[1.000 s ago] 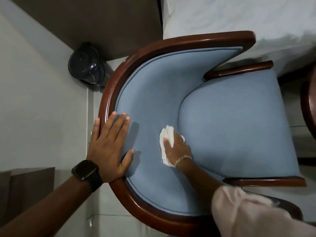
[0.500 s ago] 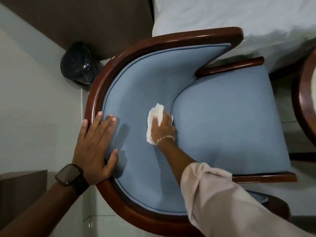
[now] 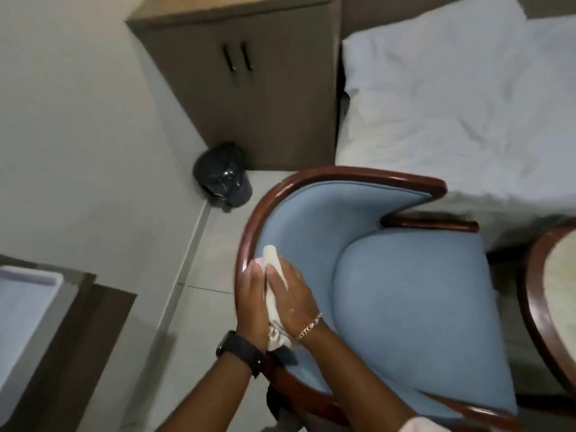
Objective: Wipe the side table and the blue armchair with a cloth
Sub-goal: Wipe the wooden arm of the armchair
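Observation:
The blue armchair (image 3: 405,307) with a curved dark wooden rim fills the lower middle of the head view. A white cloth (image 3: 272,275) lies pressed against the left inner backrest, just under the rim. My left hand (image 3: 251,300), with a black watch on the wrist, lies on the rim and the cloth's left side. My right hand (image 3: 296,304), wearing a chain bracelet, presses the cloth from the right. The two hands sit side by side with the cloth between them. A round wooden-rimmed side table (image 3: 536,307) shows at the right edge.
A black pedal bin (image 3: 223,179) stands on the tiled floor left of the chair. Behind it is a brown cabinet (image 3: 249,88). A bed with white sheets (image 3: 452,104) lies beyond the chair. A dark desk with a white tray (image 3: 21,307) is at the lower left.
My right hand slid the cloth from the middle of the backrest left to the rim. My left hand closed in beside it onto the cloth. The camera tilted up.

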